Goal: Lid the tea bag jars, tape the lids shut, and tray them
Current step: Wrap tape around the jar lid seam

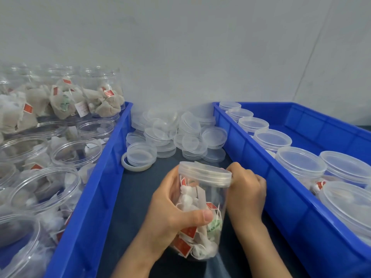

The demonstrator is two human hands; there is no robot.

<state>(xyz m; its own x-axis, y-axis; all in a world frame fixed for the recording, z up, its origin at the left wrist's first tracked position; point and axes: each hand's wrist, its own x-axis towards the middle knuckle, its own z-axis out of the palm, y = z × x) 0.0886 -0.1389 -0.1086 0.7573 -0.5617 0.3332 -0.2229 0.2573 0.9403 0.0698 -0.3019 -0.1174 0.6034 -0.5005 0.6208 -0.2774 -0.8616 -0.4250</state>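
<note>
Both hands are right up close here, working one clear jar (200, 209) over the dark table top (130, 197). Left hand (170, 215) is wrapped around the jar body, thumb pressed across the front, fingers curled round the far side. Jar's tilted a bit, with the top leaning away from the camera, and it's stuffed with tea bags (192, 199), white pouches with red and green tags on strings. A translucent lid (205, 173) sits on the jar mouth. Right hand (247, 189) is up against the lid's right edge, fingers curled in and gripping the rim there. Can't honestly tell if there's tape between those fingers, it's too see-through and hidden.

Just past the jar on the table there's a roll of clear tape (128, 164) lying flat, with a loose lid sitting on top of it. Behind that, a messy pile of spare lids (176, 133) heaped against the wall (200, 47), some stacked, some tipped on edge.

Off to the left, a blue bin (104, 177) is packed with open jars (76, 151) of tea bags, no lids on them, and a second layer stacked at the back. On the right, another blue tray (291, 193) holds lidded jars (301, 163) in a row along its near wall, plus a couple more beside them toward the front. The held jar is between the two bins, apart from both.
</note>
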